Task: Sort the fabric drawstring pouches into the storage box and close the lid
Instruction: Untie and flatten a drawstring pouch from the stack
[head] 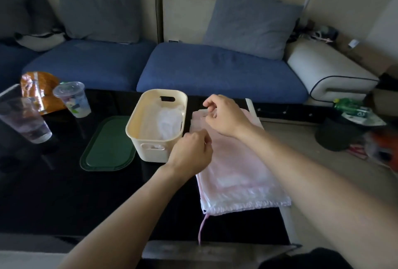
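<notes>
Lid (107, 145) lying green on the worktop's left part, box (137, 125) open just right of it, white fabric already inside. Then my left hand (189, 154) and right hand (226, 115), fingers curled, pinching the far end of the pink pouch (237, 174) at the worktop's right edge. Its long axis runs toward me, drawstring end nearest; box sits just left.

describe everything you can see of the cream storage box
The cream storage box looks like plastic, with rounded corners and slot handles in both end walls. It stands upright and lidless on the black table, holding white fabric. The green lid lies flat on one side; the pink pouches lie on the other.
</notes>
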### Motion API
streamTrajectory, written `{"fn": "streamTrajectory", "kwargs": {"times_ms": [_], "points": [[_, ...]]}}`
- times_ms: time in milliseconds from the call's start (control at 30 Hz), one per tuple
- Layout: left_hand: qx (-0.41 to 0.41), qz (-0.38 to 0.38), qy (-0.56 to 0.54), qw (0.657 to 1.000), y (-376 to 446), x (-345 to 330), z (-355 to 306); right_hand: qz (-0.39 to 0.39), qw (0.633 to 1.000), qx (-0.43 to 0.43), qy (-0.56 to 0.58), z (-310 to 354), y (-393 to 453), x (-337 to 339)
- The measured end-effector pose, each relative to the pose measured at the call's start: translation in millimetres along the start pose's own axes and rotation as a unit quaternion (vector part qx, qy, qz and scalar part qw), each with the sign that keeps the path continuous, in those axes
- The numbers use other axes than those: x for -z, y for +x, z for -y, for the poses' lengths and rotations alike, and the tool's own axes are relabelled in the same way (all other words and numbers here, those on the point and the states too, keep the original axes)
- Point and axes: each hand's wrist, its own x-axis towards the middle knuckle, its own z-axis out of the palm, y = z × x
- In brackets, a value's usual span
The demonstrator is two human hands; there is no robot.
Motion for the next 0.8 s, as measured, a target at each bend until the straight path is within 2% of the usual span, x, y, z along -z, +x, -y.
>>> {"fn": "streamTrajectory", "kwargs": {"times_ms": [100, 167, 233, 333, 500, 667, 733, 800], "points": [[0.03, 0.159, 0.079, 0.984, -13, -29, -2, 0.003, 0.998, -0.038, 0.053, -29, -40, 0], [0.037, 0.279, 0.132, 0.95, -18, -52, -7, 0.03, 0.994, -0.075, 0.068, -60, -67, -1], [0.034, 0.343, 0.161, 0.925, -25, -65, -5, 0.076, 0.99, -0.101, 0.068, -83, -88, -8], [0.019, 0.349, 0.176, 0.92, -33, -82, -3, 0.129, 0.98, -0.128, 0.076, -113, -119, -12], [0.013, 0.362, 0.16, 0.918, -41, -86, 4, 0.16, 0.973, -0.152, 0.067, -136, -145, -17], [0.01, 0.349, 0.099, 0.932, -34, -78, 12, 0.279, 0.942, -0.173, 0.066, -141, -146, -13], [0.026, 0.333, 0.075, 0.939, -33, -74, 14, 0.285, 0.941, -0.174, 0.047, -144, -144, -9], [0.054, 0.298, 0.059, 0.951, -32, -71, 16, 0.259, 0.951, -0.164, 0.036, -145, -141, -5]]}}
